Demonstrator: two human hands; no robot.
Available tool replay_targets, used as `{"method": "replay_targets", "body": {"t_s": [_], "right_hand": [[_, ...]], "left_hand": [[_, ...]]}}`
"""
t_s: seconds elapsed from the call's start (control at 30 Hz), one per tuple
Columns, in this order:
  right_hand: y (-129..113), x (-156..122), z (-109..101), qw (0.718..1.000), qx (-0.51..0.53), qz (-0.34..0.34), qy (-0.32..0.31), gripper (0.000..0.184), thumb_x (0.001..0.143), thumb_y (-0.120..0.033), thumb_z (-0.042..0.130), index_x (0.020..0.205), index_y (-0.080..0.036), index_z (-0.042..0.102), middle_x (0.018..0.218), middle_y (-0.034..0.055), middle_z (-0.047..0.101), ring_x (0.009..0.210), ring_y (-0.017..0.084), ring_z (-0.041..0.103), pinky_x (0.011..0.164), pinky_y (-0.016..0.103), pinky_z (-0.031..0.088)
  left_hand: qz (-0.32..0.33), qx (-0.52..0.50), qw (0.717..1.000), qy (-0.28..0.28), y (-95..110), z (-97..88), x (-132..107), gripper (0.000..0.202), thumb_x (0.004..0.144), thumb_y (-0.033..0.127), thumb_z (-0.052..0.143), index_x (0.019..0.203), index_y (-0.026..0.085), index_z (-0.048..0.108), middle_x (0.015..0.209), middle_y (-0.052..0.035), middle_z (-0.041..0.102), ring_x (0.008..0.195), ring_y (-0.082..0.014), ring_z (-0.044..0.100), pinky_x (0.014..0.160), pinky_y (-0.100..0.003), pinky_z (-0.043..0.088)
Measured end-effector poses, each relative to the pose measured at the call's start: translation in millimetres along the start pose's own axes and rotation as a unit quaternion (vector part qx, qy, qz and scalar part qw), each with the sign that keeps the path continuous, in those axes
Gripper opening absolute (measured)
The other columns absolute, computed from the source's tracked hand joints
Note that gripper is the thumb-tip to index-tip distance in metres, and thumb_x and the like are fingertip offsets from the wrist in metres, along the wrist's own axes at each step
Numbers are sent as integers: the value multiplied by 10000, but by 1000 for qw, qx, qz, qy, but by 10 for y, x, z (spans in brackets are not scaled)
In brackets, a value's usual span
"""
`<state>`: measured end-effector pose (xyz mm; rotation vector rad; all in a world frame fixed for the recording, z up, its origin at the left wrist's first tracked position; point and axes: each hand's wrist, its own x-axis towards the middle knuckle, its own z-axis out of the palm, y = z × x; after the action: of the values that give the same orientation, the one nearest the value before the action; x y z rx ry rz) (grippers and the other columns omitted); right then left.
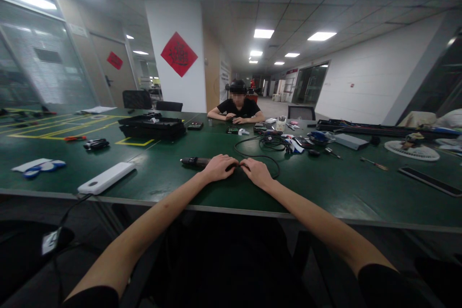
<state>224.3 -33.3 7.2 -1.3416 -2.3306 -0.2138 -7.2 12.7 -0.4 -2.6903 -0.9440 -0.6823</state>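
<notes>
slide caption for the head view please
Left hand over a dark cylindrical tool, right hand close beside the left, on a green table.

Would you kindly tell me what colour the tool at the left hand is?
The tool looks mostly dark, near black, in the head view.

Had the handheld tool (195,161) on the surface (231,197), near the front edge. Had the left hand (221,167) at the tool's right end and the right hand (257,172) just beyond that end. Showed the long case (108,178) to the tool's left, the tray (151,129) behind and leftward, the loose cable (271,143) behind and rightward. Showed, farther right of the tool, the flat box (351,141), then the disc (400,151), with the slab (431,181) in front. Had a person (236,108) well behind the tool, across the surface.
</notes>
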Motion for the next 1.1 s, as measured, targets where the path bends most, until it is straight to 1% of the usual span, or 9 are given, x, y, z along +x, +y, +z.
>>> {"method": "replay_targets", "body": {"t_s": [0.17,0.27,0.33,0.47,0.63,0.77,0.93,1.03,1.1], "right_hand": [[-3,-3,-12,1000,2,-1,-4,250,1084,-346,470,1217,-274,669,1137,51,695,969,187,664,807,261,454],[2,-3,-7,1000,2,0,-3,251,1086,-352,467,1221,-278,665,1144,49,693,970,185,664,798,259,453],[5,-2,1,1000,2,-1,-3,250,1085,-355,469,1223,-280,664,1150,49,691,979,185,664,810,261,454],[6,-1,12,1000,2,3,-3,253,1086,-355,468,1222,-283,669,1145,46,692,989,185,664,844,266,459],[5,-1,10,1000,2,4,-1,271,1087,-369,457,1231,-292,673,1153,47,693,985,191,666,827,268,465],[11,2,15,1000,3,2,-3,261,1086,-360,461,1222,-292,673,1140,45,694,977,189,665,818,265,460],[13,3,16,1000,7,3,-6,252,1085,-363,470,1223,-284,665,1161,49,688,987,188,662,811,262,450],[10,1,8,1000,7,2,-7,253,1086,-364,466,1217,-283,666,1154,48,689,978,189,660,798,264,445],[7,0,4,1000,5,1,-4,257,1088,-362,458,1214,-282,667,1145,48,690,968,190,659,793,267,443]], "left_hand": [[-21,2,1000,10,-7,9,1,215,990,412,576,1141,273,642,1053,-28,725,998,-214,670,899,-355,470],[-4,5,1000,8,-14,19,1,230,986,380,575,1191,292,631,1085,-20,723,1015,-211,668,914,-355,464],[1,5,1000,5,-19,27,1,218,990,368,568,1184,295,636,1090,-19,722,1022,-208,665,919,-353,462],[-21,6,1000,7,-20,37,4,218,997,423,567,1139,275,642,1053,-30,724,1001,-215,666,898,-352,465],[0,6,1000,4,-14,27,2,222,987,369,569,1187,297,637,1093,-26,720,1027,-213,662,917,-354,463],[-20,12,1000,4,-13,26,4,215,993,415,571,1142,279,645,1038,-32,724,993,-221,666,901,-360,465],[-3,7,1000,0,-16,34,2,221,983,373,569,1179,294,636,1088,-27,721,1024,-217,663,923,-364,461],[-17,6,1000,4,-10,25,7,199,996,403,557,1124,279,644,1043,-29,725,1001,-217,668,903,-361,464],[-19,4,1000,5,-5,14,9,214,989,410,567,1140,278,641,1044,-32,725,1000,-218,668,902,-360,465]]}}
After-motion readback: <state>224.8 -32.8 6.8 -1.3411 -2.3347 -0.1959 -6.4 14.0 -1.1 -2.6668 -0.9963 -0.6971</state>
